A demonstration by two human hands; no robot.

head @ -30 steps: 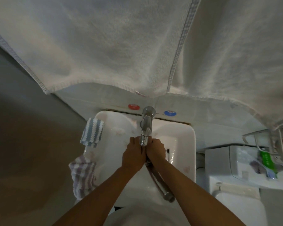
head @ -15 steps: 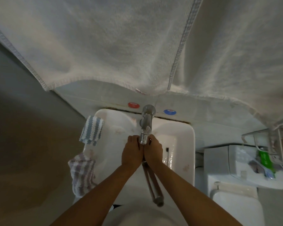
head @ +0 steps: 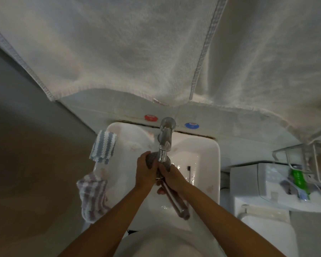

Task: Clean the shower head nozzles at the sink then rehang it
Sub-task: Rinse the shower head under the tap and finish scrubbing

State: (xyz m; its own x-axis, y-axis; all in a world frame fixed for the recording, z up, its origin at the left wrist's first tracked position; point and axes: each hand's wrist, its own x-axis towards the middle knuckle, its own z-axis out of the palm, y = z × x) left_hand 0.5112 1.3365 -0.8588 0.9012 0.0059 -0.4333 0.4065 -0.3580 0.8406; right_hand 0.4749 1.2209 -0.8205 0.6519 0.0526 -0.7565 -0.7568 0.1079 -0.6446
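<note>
Head view, looking straight down at the sink (head: 209, 154), which I take as my landmark. Over its basin, right under the spout of the tap (head: 165, 141), I hold the shower head (head: 152, 160) with both hands. My left hand (head: 146, 173) is wrapped around the left side of its round face, fingers curled over the rim. My right hand (head: 171, 178) grips it where the face meets the handle, and the chrome handle runs back from there towards the sink's near edge, its free end over the front of the basin. The nozzle side is mostly hidden by my fingers and the spout, so I cannot tell how it is turned.

On the sink's left rim a blue-striped cloth (head: 104, 147) is draped, and a purple-striped cloth (head: 93, 197) hangs nearer me on the same rim. Behind the sink a red tap knob (head: 150, 117) and a blue tap knob (head: 191, 125) sit on either side of the tap. A white towel (head: 137, 52) hangs above the sink's far side.
</note>
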